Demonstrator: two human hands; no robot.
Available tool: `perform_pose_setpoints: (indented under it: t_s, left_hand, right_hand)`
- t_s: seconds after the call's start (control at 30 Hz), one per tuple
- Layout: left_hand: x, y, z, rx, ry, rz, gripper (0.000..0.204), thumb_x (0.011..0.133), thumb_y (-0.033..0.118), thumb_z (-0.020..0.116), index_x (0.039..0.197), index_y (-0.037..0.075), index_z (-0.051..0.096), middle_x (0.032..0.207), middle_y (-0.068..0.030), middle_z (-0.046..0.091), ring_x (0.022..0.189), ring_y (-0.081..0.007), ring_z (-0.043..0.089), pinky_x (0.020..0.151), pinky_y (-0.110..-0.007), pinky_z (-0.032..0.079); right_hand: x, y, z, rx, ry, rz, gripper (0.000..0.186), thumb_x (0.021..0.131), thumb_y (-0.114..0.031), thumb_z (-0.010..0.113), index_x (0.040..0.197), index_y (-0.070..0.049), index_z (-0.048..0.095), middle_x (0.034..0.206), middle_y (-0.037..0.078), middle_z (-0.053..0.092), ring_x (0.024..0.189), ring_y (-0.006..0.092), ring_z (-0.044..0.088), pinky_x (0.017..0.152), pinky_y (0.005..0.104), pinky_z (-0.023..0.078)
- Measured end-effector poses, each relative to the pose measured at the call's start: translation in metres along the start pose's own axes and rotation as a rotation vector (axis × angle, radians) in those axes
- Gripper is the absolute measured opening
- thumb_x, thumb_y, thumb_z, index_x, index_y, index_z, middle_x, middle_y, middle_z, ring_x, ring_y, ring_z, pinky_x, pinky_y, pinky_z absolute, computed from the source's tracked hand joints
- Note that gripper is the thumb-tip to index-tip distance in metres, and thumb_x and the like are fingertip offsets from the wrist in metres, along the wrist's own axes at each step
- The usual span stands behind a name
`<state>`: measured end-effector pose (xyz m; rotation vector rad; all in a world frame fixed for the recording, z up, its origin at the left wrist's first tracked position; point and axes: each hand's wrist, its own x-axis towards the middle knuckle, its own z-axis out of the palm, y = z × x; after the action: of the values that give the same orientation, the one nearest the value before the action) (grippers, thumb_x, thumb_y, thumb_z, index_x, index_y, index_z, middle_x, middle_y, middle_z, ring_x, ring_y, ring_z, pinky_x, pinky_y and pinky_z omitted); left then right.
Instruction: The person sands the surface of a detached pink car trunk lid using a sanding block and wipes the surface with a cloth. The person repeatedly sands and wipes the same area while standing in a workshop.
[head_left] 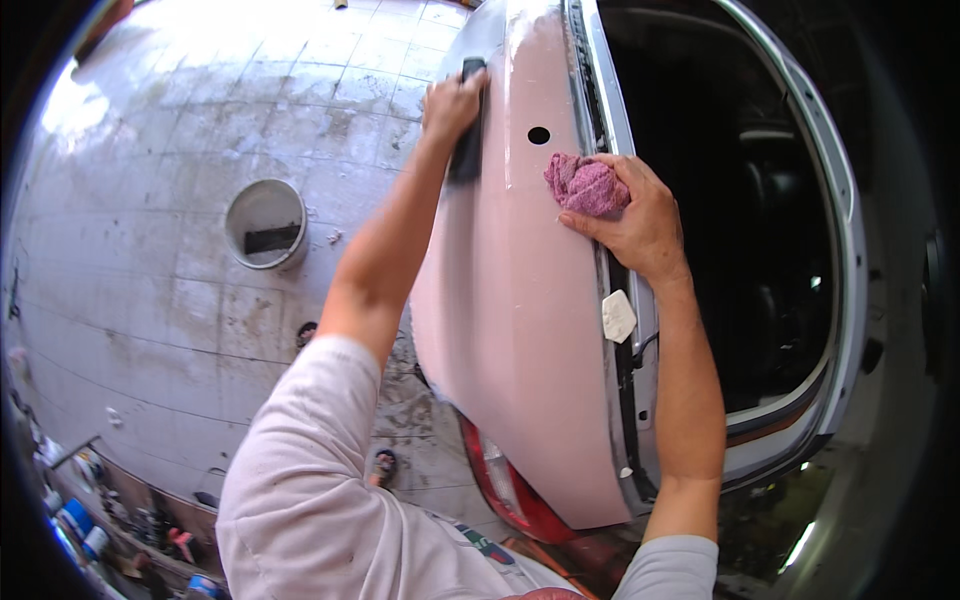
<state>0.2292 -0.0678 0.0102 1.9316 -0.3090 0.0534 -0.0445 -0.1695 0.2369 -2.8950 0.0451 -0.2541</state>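
A pale pink, primed car door panel (510, 300) runs down the middle of the view. My left hand (452, 103) grips a dark sanding block (467, 150) pressed against the panel's left edge near the top. My right hand (635, 215) holds a crumpled pink rag (587, 186) against the panel's right side, just below a small round hole (539, 135). The window opening (740, 220) to the right is dark.
A white bucket (266, 223) with a dark block inside stands on the stained tiled floor (150, 280) at left. A red tail lamp (505, 490) shows below the panel. Cans and clutter (90, 520) line the lower left edge.
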Motion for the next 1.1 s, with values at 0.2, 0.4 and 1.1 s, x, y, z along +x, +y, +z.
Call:
perform_pose_setpoints:
  t_s: [0.2, 0.4, 1.1]
  left_hand:
    - [-0.141, 0.043, 0.006, -0.138, -0.049, -0.083, 0.069, 0.105, 0.055, 0.054, 0.156, 0.009, 0.056, 0.147, -0.0327, 0.055, 0.133, -0.0472, 0.052, 0.115, -0.055, 0.04]
    - [-0.454, 0.059, -0.084, -0.233, -0.099, 0.234, 0.075, 0.096, 0.039, 0.074, 0.154, -0.004, 0.054, 0.149, -0.0359, 0.049, 0.131, -0.0499, 0.053, 0.114, -0.058, 0.041]
    - [-0.431, 0.063, -0.077, -0.242, -0.028, 0.251, 0.071, 0.098, 0.039, 0.073, 0.156, 0.002, 0.054, 0.149, -0.0313, 0.052, 0.128, -0.0477, 0.054, 0.112, -0.055, 0.044]
  right_hand:
    - [-0.013, 0.027, 0.003, -0.035, -0.003, 0.063, 0.07, 0.071, -0.044, 0.1, 0.126, -0.01, 0.073, 0.121, 0.01, 0.074, 0.108, 0.0273, 0.076, 0.096, 0.0406, 0.062]
    - [-0.004, 0.021, 0.004, -0.031, 0.013, 0.034, 0.07, 0.073, -0.048, 0.099, 0.127, -0.012, 0.073, 0.119, 0.009, 0.074, 0.108, 0.0261, 0.075, 0.096, 0.0398, 0.062]
    - [-0.005, 0.022, 0.004, -0.027, 0.023, 0.034, 0.069, 0.072, -0.045, 0.1, 0.126, -0.01, 0.073, 0.12, 0.009, 0.075, 0.107, 0.0256, 0.075, 0.096, 0.0394, 0.061]
